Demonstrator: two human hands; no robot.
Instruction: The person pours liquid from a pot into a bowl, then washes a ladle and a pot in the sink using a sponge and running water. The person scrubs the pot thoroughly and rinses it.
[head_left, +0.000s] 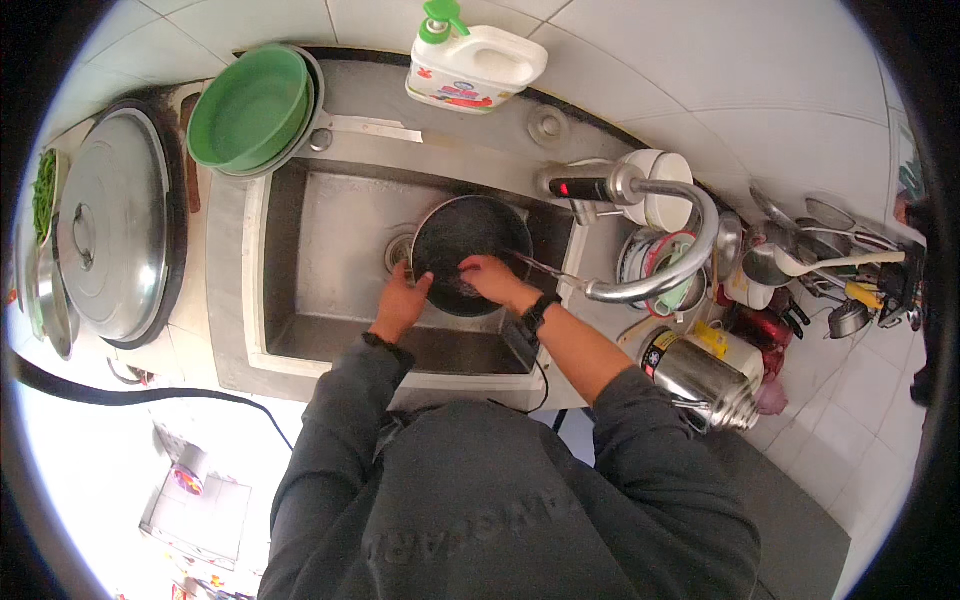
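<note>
A round dark pan (476, 225) sits in the steel sink (337, 277), partly beside the drain (400, 251). My left hand (401, 300) is at the pan's near left rim, thumb and fingers around the edge. My right hand (491, 279) is inside the pan with fingers curled down toward its bottom; whether it holds something is hidden. Water runs from the curved chrome faucet (675, 277) toward the pan's right side. A dark watch or band is on my right wrist.
Left of the sink are a green basin (251, 109) and a large lidded pot (116, 225). Behind it stands a white jug with a green pump (476, 71). At the right are stacked bowls (660, 191), a steel thermos (697, 379) and hanging utensils (847, 262).
</note>
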